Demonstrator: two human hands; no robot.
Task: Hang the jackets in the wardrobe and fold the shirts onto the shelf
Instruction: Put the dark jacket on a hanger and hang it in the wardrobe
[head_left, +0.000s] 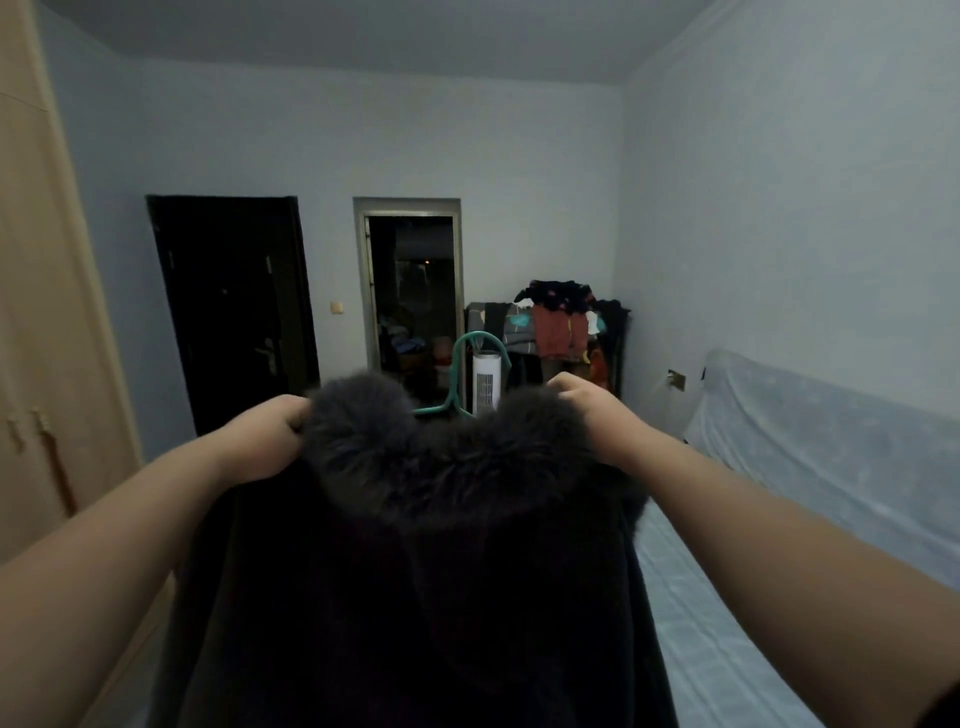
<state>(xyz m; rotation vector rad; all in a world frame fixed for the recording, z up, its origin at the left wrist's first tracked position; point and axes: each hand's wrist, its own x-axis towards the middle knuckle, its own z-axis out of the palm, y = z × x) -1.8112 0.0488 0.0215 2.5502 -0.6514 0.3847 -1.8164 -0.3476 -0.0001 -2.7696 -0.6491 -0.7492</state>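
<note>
Jacket (415, 597) hanging between both hands, left grip (265, 441), right grip (587, 410) clenched on fur collar (441, 457)

Jacket (415, 613): dark cloth, matt, soft nap. Collar (441, 457): grey fur, long fluffy pile. Hanger (460, 364): teal, smooth, looks plastic. Wardrobe (47, 322): pale wood-look panel, smooth, matt. Door (234, 306): dark, faint sheen; metal-looking handle. Bed (701, 623): light quilted cloth, ribbed. Headboard cover (831, 441): translucent plastic sheet, wrinkled, slight gloss. Walls (779, 234): painted, matt. Tower fan (487, 382): white plastic, smooth.
</note>
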